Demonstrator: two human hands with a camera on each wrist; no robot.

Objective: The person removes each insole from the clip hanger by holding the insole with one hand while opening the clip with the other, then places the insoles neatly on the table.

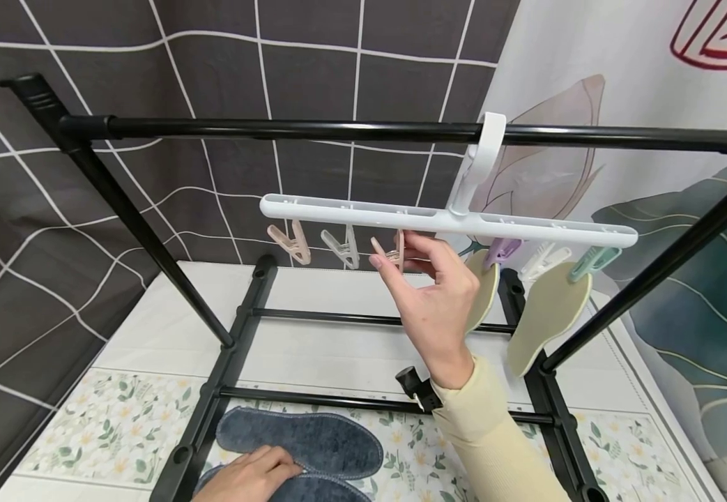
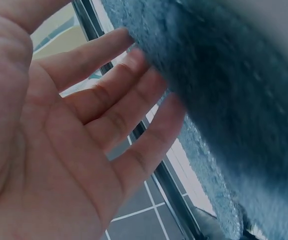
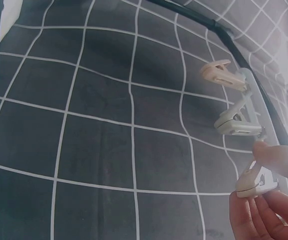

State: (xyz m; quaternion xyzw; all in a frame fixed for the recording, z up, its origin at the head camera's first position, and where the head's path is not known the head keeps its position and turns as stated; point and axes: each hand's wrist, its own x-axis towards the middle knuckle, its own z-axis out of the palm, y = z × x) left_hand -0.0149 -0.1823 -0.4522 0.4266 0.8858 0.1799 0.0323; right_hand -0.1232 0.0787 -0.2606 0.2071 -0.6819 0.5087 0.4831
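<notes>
My right hand (image 1: 435,293) pinches a pale pink clip (image 3: 257,182) between thumb and fingers, under the white clip hanger (image 1: 363,213). Left of it hang a clear clip (image 1: 344,247) and another pink clip (image 1: 292,242). On the right side, a purple clip (image 1: 502,249) and a green clip (image 1: 594,262) carry two cream insoles (image 1: 548,317), with a white clip (image 1: 545,261) between them. Low in the head view, my left hand (image 1: 250,477) touches a pair of fuzzy blue insoles (image 1: 303,440). In the left wrist view its fingers (image 2: 116,117) are loosely bent, their tips partly hidden at the insole edge.
The hanger hooks over the top bar (image 1: 288,130) of a black rack, whose slanted posts (image 1: 150,237) and lower bars (image 1: 325,399) surround the work. A dark checked curtain (image 1: 313,84) hangs behind, and a patterned curtain (image 1: 702,279) at the right. Flowered tiles (image 1: 118,425) cover the floor.
</notes>
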